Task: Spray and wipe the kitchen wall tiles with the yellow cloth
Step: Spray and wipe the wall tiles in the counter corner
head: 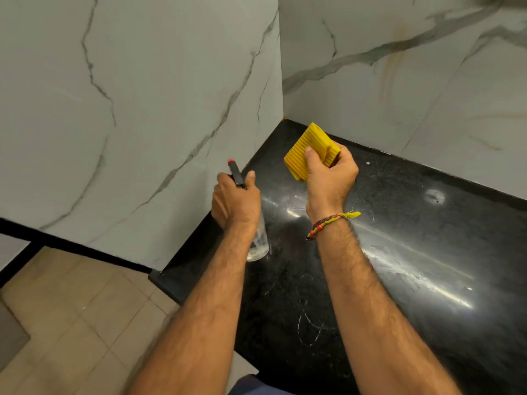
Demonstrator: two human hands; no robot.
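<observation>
From my head camera, my right hand (330, 175) holds the cloth (310, 149) up over the black counter (413, 252), near the corner where the two marble walls meet. The cloth is folded into a thick ribbed pad. My thumb (309, 155) presses its near face and my other fingers curl round its far edge, so it is pinched between them. It looks soft and light, easy to crush. I judge a flat palm behind the pad would spread it better for wiping than this edge pinch.

My left hand (235, 201) is wrapped round the neck of the bottle (258, 243), fingers curled tight, thumb up beside the black nozzle with its red tip (231, 161). The nozzle points toward the left wall (128, 109). The clear body hangs below my fist, just above the counter or touching it; I cannot tell which. It seems nearly empty, so light, though likely slick if wet. The neck is the sure place to grip.

The right wall (399, 81) shows a brownish streak, well apart from the cloth.
</observation>
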